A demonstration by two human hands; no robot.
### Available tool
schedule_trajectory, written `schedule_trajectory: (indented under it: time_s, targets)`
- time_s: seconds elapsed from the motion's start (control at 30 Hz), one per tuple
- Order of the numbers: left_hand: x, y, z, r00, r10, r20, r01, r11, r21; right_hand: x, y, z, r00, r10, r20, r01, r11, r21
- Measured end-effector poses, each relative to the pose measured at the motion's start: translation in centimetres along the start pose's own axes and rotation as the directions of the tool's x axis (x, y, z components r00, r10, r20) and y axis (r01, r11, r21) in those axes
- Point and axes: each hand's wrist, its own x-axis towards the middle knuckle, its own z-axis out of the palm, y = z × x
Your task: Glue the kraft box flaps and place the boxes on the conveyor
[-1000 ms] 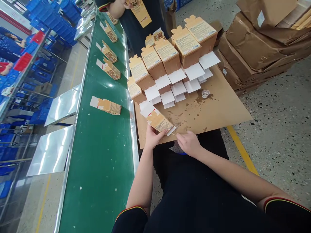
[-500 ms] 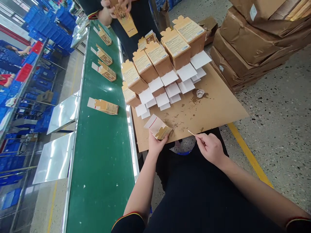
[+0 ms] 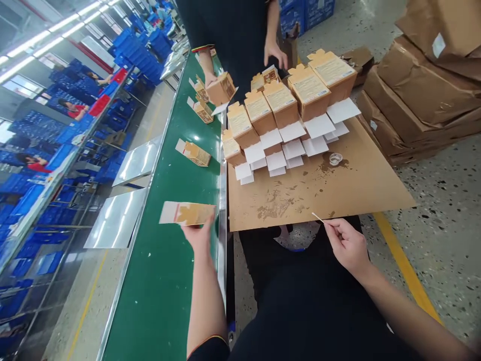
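My left hand (image 3: pixel 198 234) holds a small tan carton (image 3: pixel 188 213) with an open white flap, low over the green conveyor belt (image 3: pixel 165 281). At the near edge of the brown cardboard work board (image 3: pixel 361 185), my right hand (image 3: pixel 347 245) pinches a thin wooden stick (image 3: pixel 317 217). Rows of upright tan cartons (image 3: pixel 278 105) with white flaps hanging open stand at the far side of the board. A small clear cup (image 3: pixel 335 159) sits among brown glue stains on the board.
Further cartons (image 3: pixel 196 153) lie along the belt. A co-worker in dark clothes stands at the far end, one hand holding a carton (image 3: pixel 221 88). Large brown bundles (image 3: pixel 424 90) are stacked on the floor at right. Blue crates (image 3: pixel 56 145) fill shelves at left.
My left hand has carried the carton from the board's near edge leftward over the belt. My right hand with the stick has stayed near the board's edge. The co-worker now holds an erected carton.
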Motion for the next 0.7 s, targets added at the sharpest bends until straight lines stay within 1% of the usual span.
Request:
schedule_trajectory:
  time_s: [0.03, 0.07, 0.1, 0.17, 0.2, 0.23, 0.27, 0.3, 0.33, 0.37, 0.4, 0.43, 0.47, 0.5, 0.53, 0.57, 0.6, 0.63, 0.67, 0.7]
  targets:
    - [1.4, -0.6, -1.6, 0.999, 0.007, -0.043, -0.006, 1.000, 0.031, 0.2, 0.0, -0.1, 1.000, 0.004, -0.009, -0.004, 1.000, 0.009]
    - [2.4, -1.2, -2.9, 0.998, -0.009, -0.064, 0.013, 0.998, 0.068, 0.5, 0.0, -0.2, 1.000, 0.004, -0.018, -0.003, 1.000, 0.017]
    - [3.1, -1.8, -3.8, 0.997, -0.046, -0.066, 0.052, 0.993, 0.104, 0.7, -0.1, -0.1, 1.000, 0.001, -0.024, 0.000, 1.000, 0.023]
    - [3.5, -2.7, -4.6, 0.990, -0.132, -0.041, 0.137, 0.981, 0.140, 1.1, -0.2, 0.0, 0.999, -0.008, -0.034, 0.010, 0.999, 0.033]
    - [3.3, -3.0, -4.7, 0.988, -0.149, -0.026, 0.151, 0.977, 0.147, 1.2, -0.3, 0.1, 0.999, -0.012, -0.038, 0.014, 0.999, 0.034]
    - [3.0, -3.1, -4.8, 0.991, -0.132, -0.024, 0.134, 0.979, 0.152, 1.3, -0.3, 0.0, 0.999, -0.016, -0.045, 0.018, 0.999, 0.032]
    - [2.6, -3.1, -5.0, 0.996, -0.079, -0.050, 0.086, 0.983, 0.160, 1.2, -0.2, -0.2, 0.998, -0.018, -0.057, 0.019, 1.000, 0.024]
    - [2.2, -2.9, -5.3, 0.994, 0.008, -0.105, 0.010, 0.985, 0.170, 1.1, -0.1, -0.5, 0.997, -0.017, -0.074, 0.018, 1.000, 0.015]
    - [1.9, -2.4, -5.7, 0.977, 0.117, -0.180, -0.085, 0.980, 0.178, 1.0, 0.1, -0.9, 0.995, -0.010, -0.095, 0.010, 1.000, 0.005]
    - [1.8, -1.7, -6.0, 0.938, 0.231, -0.259, -0.190, 0.966, 0.175, 0.8, 0.2, -1.3, 0.993, 0.002, -0.116, -0.002, 1.000, -0.004]
    - [2.0, -0.7, -6.1, 0.886, 0.330, -0.326, -0.294, 0.943, 0.156, 0.7, 0.4, -1.7, 0.990, 0.016, -0.138, -0.018, 1.000, -0.011]
    - [2.5, 0.5, -5.9, 0.840, 0.401, -0.365, -0.384, 0.915, 0.121, 0.5, 0.6, -2.1, 0.987, 0.031, -0.160, -0.035, 0.999, -0.017]
    - [3.3, 1.9, -5.2, 0.821, 0.437, -0.368, -0.444, 0.893, 0.071, 0.5, 0.7, -2.4, 0.983, 0.046, -0.177, -0.050, 0.999, -0.020]
    - [4.3, 3.5, -3.9, 0.834, 0.438, -0.335, -0.463, 0.886, 0.003, 0.5, 0.9, -2.6, 0.980, 0.056, -0.192, -0.061, 0.998, -0.020]
    - [5.7, 5.2, -2.1, 0.873, 0.409, -0.265, -0.441, 0.894, -0.073, 0.6, 1.0, -2.6, 0.977, 0.064, -0.202, -0.069, 0.997, -0.019]
    - [7.2, 6.8, 0.3, 0.925, 0.342, -0.168, -0.367, 0.918, -0.149, 0.8, 1.1, -2.6, 0.976, 0.067, -0.208, -0.071, 0.997, -0.015]
    - [8.8, 8.4, 3.0, 0.964, 0.262, -0.052, -0.267, 0.936, -0.231, 1.0, 1.1, -2.5, 0.976, 0.067, -0.209, -0.070, 0.997, -0.010]
    - [10.4, 9.9, 6.1, 0.979, 0.190, 0.069, -0.163, 0.944, -0.286, 1.2, 1.1, -2.2, 0.977, 0.063, -0.205, -0.065, 0.998, -0.005]
    - [11.9, 11.3, 9.2, 0.976, 0.132, 0.171, -0.075, 0.949, -0.306, 1.4, 1.0, -2.0, 0.978, 0.058, -0.202, -0.060, 0.998, -0.002]
    - [13.2, 12.5, 12.3, 0.966, 0.090, 0.243, -0.015, 0.956, -0.293, 1.5, 0.9, -1.7, 0.979, 0.054, -0.197, -0.055, 0.998, 0.000]
